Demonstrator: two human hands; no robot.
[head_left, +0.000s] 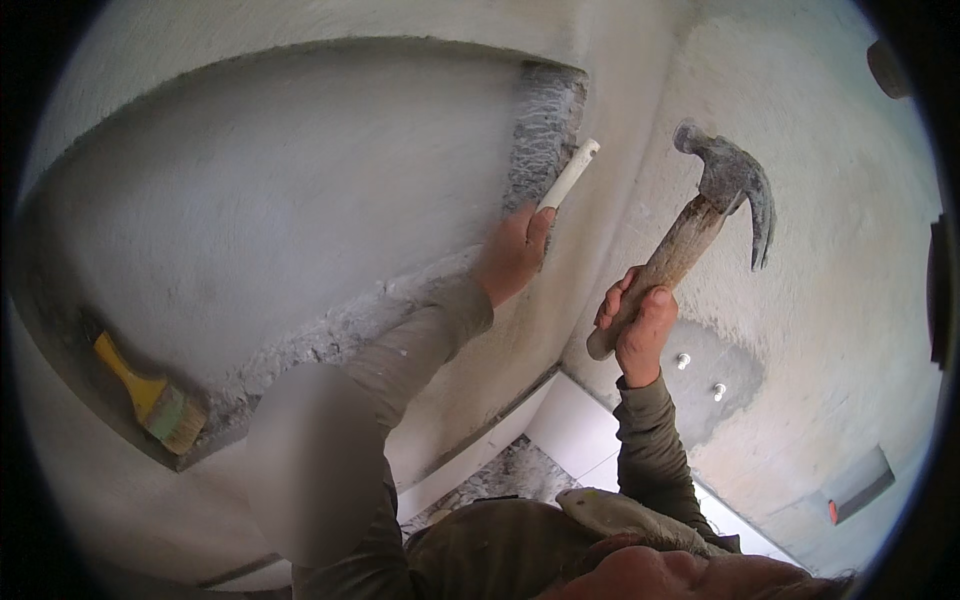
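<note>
My left hand (515,250) is closed around a tool with a white handle (572,174), near the right end of a recessed niche in the wall. The handle's end sticks up past my thumb; the tool's other end is hidden by the hand. To the right, my right hand (645,325) grips a claw hammer (690,235) low on its worn wooden handle. Its metal head is raised, apart from the wall and from the white-handled tool. A flat paintbrush (150,395) with a yellow handle lies in the niche's lower left corner.
Rough, chipped mortar (330,325) runs along the niche's lower edge. Two pipe fittings (683,360) poke from a grey patch on the right wall (800,250), with a rectangular wall slot (862,488) lower down. White tiles (570,425) and a debris-covered floor (500,478) lie below.
</note>
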